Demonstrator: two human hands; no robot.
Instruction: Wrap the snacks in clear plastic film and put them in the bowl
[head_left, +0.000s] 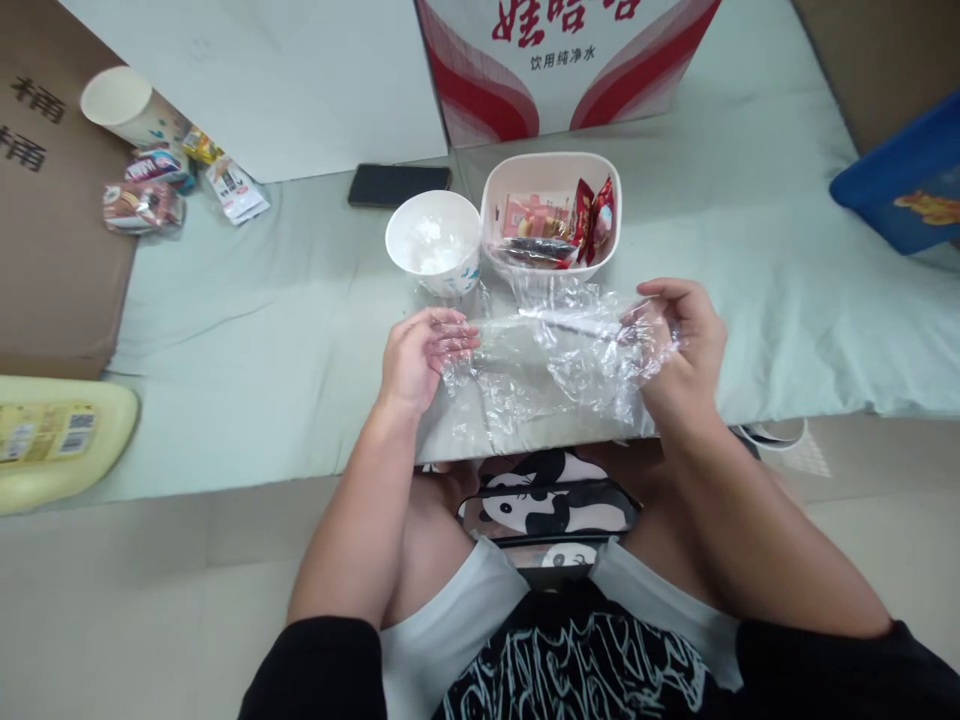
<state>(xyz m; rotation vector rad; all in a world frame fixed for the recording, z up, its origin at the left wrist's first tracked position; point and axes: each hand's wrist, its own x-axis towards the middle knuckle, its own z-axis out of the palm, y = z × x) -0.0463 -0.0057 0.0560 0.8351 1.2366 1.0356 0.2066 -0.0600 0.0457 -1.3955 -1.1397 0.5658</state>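
The left hand [421, 352] pinches one end of the clear film [577, 362], the right hand [686, 345] holds the other; it lies from nine to three o'clock, bunched nearer the right, the bowl [551, 167] at twelve.

Between the left hand [412, 365] and the right hand [690, 345], stretched clear film [581, 365] bars the straight way from the near edge of the cloth-covered surface [255, 350] to the paper cup [469, 272] and the pale bin [555, 168]; those two stand just beside each other, leaving hardly a slot; beyond them, the white box [300, 80] and the red-and-white carton [570, 90] wall off the far edge; left of the left hand a broad lane opens — hemmed by the yellow container [112, 440] at the near left corner and snack packets [146, 205] farther back; rightward, bare cloth gives passage toward the blue container [900, 185].
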